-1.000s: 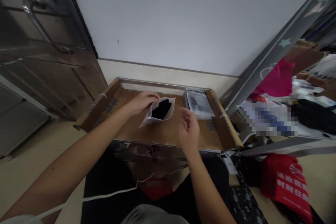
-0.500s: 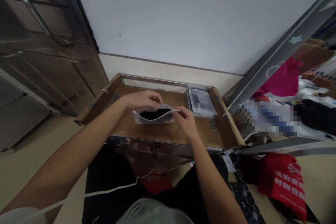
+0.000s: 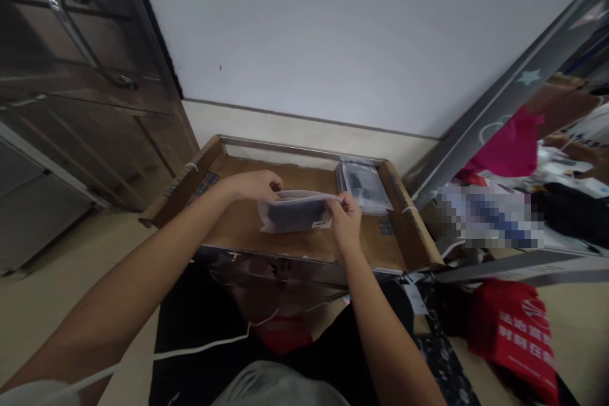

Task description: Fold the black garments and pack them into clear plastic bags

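Note:
A frosted plastic zip bag (image 3: 297,212) with something dark inside and a small white label near its lower right corner is held up over the cardboard-lined tray. My left hand (image 3: 261,185) pinches the top edge at its left end, fingers curled. At the other end, my right hand (image 3: 346,212) grips the top right corner between thumb and fingers. The bag's mouth looks nearly flat, its edges close together. Just beyond my right hand lies a stack of similar frosted bags (image 3: 365,185) with dark contents.
The cardboard tray (image 3: 242,235) has raised sides and backs onto a white wall (image 3: 309,44). A door with a metal handle (image 3: 90,44) is at left. On the right stand a cluttered shelf with a pink bag (image 3: 511,146) and, lower, a red bag (image 3: 516,336).
The bag's mouth, wide and showing its dark inside before, has been drawn nearly flat. Bag and right hand have shifted slightly right; the left hand has moved slightly left, fingers curled more.

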Demonstrator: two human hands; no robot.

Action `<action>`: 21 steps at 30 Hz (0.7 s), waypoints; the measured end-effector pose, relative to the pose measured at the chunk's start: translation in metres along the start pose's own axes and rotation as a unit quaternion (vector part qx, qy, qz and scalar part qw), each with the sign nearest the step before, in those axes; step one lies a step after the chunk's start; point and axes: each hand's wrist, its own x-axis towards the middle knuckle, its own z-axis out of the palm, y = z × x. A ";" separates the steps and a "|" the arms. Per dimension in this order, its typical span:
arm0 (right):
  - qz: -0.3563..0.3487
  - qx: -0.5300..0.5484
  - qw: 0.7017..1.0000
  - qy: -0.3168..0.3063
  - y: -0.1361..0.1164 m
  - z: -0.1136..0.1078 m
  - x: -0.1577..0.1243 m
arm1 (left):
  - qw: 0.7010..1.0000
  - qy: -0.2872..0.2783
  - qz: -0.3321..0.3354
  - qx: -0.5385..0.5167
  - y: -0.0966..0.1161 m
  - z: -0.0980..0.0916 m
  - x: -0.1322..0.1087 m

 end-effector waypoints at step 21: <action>0.087 0.017 0.995 0.050 -0.004 -0.003 0.003 | 0.835 0.389 0.060 -0.385 -0.013 0.084 0.014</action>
